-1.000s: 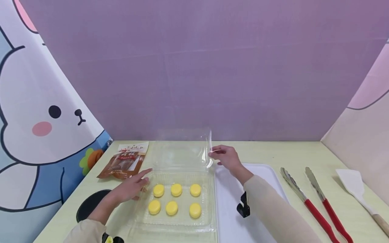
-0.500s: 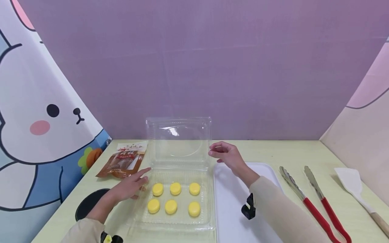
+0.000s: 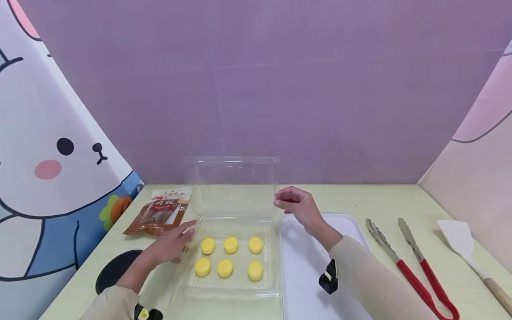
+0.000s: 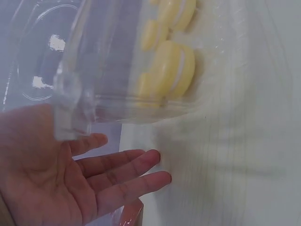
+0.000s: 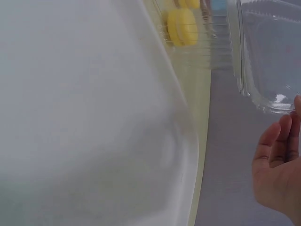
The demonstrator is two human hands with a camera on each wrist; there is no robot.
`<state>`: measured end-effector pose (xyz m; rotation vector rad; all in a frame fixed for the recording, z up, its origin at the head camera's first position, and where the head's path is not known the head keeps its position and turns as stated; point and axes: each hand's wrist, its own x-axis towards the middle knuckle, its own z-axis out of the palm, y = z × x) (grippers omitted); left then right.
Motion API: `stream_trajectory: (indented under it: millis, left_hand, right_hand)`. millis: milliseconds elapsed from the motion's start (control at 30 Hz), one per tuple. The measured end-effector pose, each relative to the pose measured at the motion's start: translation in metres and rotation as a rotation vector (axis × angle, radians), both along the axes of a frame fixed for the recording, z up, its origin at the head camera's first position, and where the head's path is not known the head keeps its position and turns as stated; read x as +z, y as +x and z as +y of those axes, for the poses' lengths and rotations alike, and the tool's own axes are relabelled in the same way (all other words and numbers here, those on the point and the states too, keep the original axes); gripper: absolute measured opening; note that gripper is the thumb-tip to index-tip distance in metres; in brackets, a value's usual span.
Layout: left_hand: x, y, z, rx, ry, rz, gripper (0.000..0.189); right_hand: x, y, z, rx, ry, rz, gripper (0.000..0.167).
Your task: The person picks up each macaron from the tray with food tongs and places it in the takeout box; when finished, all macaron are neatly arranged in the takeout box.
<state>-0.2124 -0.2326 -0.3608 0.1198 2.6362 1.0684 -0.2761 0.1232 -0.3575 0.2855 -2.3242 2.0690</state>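
Note:
A clear plastic clamshell container (image 3: 224,289) lies with its hinged lid (image 3: 232,195) raised at the back. Several yellow macarons (image 3: 225,268) with a pale filling sit in its base in two rows. My right hand (image 3: 299,208) holds the lid's right edge between thumb and fingers; in the right wrist view the fingertips meet the rim near a corner. My left hand (image 3: 170,244) is beside the base's left side, fingers spread and loosely extended. In the left wrist view its palm faces up and the container's corner overlaps the thumb side.
A white tray (image 3: 304,284) sits right of the container, under my right forearm. Red-handled tongs (image 3: 416,275) and a white spatula (image 3: 460,240) lie farther right. A brown snack packet (image 3: 160,213) is at the back left, a black round dish (image 3: 116,269) behind my left wrist.
The lid has swung up from leaning back and now tips slightly towards me. My right hand stays at its right edge, a little higher; my left hand has hardly moved.

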Motion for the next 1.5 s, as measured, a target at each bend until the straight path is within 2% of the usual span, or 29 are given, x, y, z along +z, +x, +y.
stream_trajectory:
  millis: [100, 233, 400, 533, 700, 900, 1133, 1267, 1500]
  left_hand:
    - [0.0, -0.001, 0.001, 0.01, -0.014, 0.012, 0.058]
    - [0.0, -0.002, 0.0, 0.021, 0.01, -0.016, 0.059]
    - [-0.002, -0.002, -0.008, 0.035, 0.123, -0.081, 0.062]
    - [-0.003, 0.0, -0.015, 0.035, 0.197, -0.131, 0.066]
    - [-0.004, 0.003, -0.023, 0.052, 0.317, -0.193, 0.069]
    - [0.0, 0.004, -0.026, 0.05, 0.412, -0.234, 0.078]
    - [0.005, 0.005, -0.026, 0.057, 0.44, -0.243, 0.098]
    - [0.005, 0.003, -0.026, 0.03, 0.408, -0.252, 0.096]
    - [0.007, 0.0, -0.024, 0.059, 0.34, -0.28, 0.086]
  right_hand:
    - [0.0, 0.003, 0.001, 0.004, 0.007, 0.013, 0.021]
    - [0.0, 0.007, 0.003, 0.022, 0.011, 0.02, 0.016]
    - [0.001, 0.012, 0.006, 0.075, 0.042, 0.052, 0.014]
    - [0.0, 0.015, 0.011, 0.142, 0.103, 0.097, 0.015]
    - [0.0, 0.02, 0.016, 0.215, 0.191, 0.112, 0.011]
    - [-0.002, 0.024, 0.021, 0.298, 0.272, 0.162, 0.009]
    - [-0.006, 0.029, 0.024, 0.378, 0.346, 0.234, 0.01]
    - [-0.007, 0.033, 0.025, 0.388, 0.403, 0.239, 0.008]
    - [-0.007, 0.037, 0.027, 0.406, 0.434, 0.284, 0.023]
